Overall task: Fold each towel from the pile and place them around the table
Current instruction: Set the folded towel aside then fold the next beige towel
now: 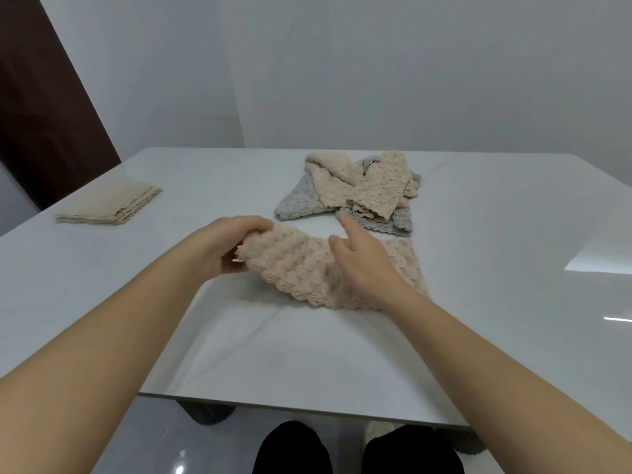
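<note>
A beige bubble-textured towel (294, 265) lies partly lifted on the white table (478, 302) in front of me. My left hand (232, 244) grips its left end, raised off the table. My right hand (362, 261) rests on the towel's middle with fingers fairly straight, thumb up. Behind it sits the pile of towels (355, 189), beige ones crumpled over grey ones. A folded beige towel (109, 203) lies near the table's left edge.
The table's near edge runs across the bottom, with dark ribbed legs (208, 412) under it. A white wall stands behind the table, and a dark brown door (41, 107) at far left. My knees show below the table edge.
</note>
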`<state>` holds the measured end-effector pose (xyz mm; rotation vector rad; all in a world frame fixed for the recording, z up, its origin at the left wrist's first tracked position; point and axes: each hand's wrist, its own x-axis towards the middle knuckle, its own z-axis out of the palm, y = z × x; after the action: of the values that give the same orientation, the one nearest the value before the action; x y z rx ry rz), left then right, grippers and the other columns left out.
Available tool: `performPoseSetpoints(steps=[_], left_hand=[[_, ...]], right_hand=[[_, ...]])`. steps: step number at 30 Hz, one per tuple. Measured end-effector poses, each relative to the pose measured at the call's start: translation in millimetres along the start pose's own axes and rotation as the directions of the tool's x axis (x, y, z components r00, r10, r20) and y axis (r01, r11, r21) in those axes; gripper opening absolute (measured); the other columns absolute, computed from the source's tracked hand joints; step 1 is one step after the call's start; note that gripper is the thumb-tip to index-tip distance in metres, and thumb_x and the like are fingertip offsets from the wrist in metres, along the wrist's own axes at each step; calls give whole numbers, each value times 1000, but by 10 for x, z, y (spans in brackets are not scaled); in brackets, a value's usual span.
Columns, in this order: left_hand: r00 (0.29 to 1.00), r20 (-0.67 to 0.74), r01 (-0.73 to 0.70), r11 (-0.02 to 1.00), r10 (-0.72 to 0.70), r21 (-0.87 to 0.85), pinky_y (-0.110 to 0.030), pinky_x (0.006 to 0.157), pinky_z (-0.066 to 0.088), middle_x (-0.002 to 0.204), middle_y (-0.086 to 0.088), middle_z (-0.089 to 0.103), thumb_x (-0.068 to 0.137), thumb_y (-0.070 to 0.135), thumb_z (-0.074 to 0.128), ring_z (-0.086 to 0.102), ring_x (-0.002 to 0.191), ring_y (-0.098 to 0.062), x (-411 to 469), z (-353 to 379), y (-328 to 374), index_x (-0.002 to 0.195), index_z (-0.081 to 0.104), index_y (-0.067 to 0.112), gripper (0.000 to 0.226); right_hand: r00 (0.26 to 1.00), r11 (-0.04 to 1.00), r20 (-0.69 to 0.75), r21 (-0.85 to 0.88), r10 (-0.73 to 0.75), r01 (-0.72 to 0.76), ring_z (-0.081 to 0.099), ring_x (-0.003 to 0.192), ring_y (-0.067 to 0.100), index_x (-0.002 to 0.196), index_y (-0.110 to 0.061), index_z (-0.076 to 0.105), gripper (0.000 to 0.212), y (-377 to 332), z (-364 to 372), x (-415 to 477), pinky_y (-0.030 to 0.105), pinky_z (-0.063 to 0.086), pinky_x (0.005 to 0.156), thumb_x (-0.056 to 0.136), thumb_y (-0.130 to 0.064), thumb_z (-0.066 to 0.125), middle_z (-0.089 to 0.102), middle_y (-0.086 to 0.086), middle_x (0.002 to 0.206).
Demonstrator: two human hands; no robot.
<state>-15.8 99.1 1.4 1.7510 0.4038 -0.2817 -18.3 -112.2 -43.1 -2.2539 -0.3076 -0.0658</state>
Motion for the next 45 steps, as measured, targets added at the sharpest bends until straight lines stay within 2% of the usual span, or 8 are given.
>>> performPoseSetpoints(steps=[3,7,10,17,27,32,38,45], left_hand=[[992,73,-102,995,102,-1,-32,75,53,91,-3,66,89,30,64,63,81,-17,-98,312,176,94,65,17,14],[957,233,-169,985,174,-42,-29,63,53,85,-3,64,94,40,54,62,75,-16,-204,768,294,89,62,13,28],[924,185,-326,943,334,-70,-28,65,53,106,-11,70,98,23,50,65,87,-18,-151,946,202,92,68,5,26],[725,273,-668,548,633,503,-14,111,18,154,9,33,101,26,46,28,137,5,133,1059,-295,144,45,21,43],[758,456,-579,160,467,799,-42,120,-9,163,10,-6,104,39,20,-14,147,-3,139,1206,-345,156,3,21,58],[773,454,-561,143,443,815,-44,120,-10,163,8,-3,103,42,20,-12,148,-5,137,1221,-379,156,3,20,60],[760,335,-580,350,557,735,-48,121,7,161,4,18,102,40,33,12,149,-14,301,1124,-187,153,22,21,56],[839,162,-501,621,520,603,-23,90,39,119,5,61,93,28,55,55,115,-14,441,1037,-52,137,51,23,45]], right_hand=[[986,903,-19,405,164,-143,48,129,14,145,-14,44,44,-8,-183,18,32,35,111,102,-26,40,49,-2,144],[880,290,315,858,355,-424,67,102,29,129,-2,53,47,104,-382,61,42,57,81,103,-38,38,65,14,122],[845,97,435,870,312,-484,66,107,34,124,0,60,55,259,-540,-2,44,54,86,103,-44,33,68,21,117],[804,308,300,810,514,-499,70,86,29,120,4,57,26,458,-663,4,37,60,62,96,-3,51,68,22,109],[794,536,269,617,545,-577,69,92,31,116,5,58,23,565,-708,94,39,57,75,95,-3,52,68,22,108],[846,662,168,553,506,-506,68,98,31,117,1,61,28,648,-732,121,45,55,90,90,0,56,68,21,112],[946,964,-216,-61,241,-259,56,113,21,145,-13,41,52,566,-939,26,31,42,93,94,-16,51,58,4,128],[984,903,130,-426,118,-53,33,134,34,122,-6,42,31,323,-517,145,49,29,110,100,-24,30,41,12,137]])
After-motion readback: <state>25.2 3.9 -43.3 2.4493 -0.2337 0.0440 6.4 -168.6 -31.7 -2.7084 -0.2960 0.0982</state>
